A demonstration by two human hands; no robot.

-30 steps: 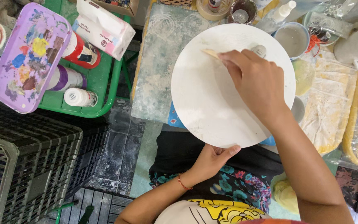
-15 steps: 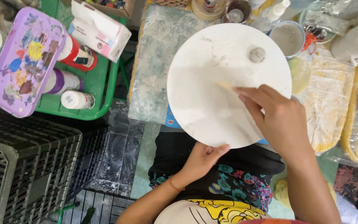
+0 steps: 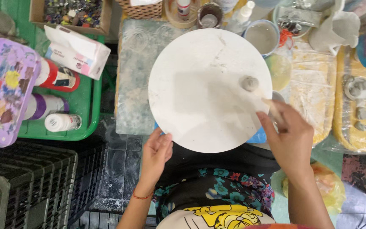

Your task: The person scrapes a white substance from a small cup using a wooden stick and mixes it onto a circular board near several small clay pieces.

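- The disc (image 3: 200, 91) is round, white and flat, lying over a grey-smeared mat (image 3: 134, 76) in the middle of the head view, its near edge toward the person's lap.
- The left hand (image 3: 155, 154) touches the disc's lower left rim, fingers curled lightly against the edge and thumb alongside (a red thread circles the wrist).
- The right hand (image 3: 286, 140) sits at the disc's lower right rim, fingers pinched shut around a pale stick (image 3: 267, 101).
- The stick slants up and left from the fingers, and its far tip meets a small grey lump (image 3: 249, 83) resting on the disc's right part.
- A cup (image 3: 262, 37) of grey liquid stands just beyond the disc's upper right edge.
- To the left, a green tray (image 3: 85, 110) holds 3 paint bottles (image 3: 62, 122) lying on their sides, with a white carton (image 3: 77, 51) across the tray's top.
- A purple palette (image 3: 5, 91), blotched with many colours, overlaps the tray's left end.
- A black crate (image 3: 26, 182) fills the lower left corner.
- At right, a yellow tray (image 3: 344, 127) under clear plastic carries a few small grey pieces (image 3: 361, 114).
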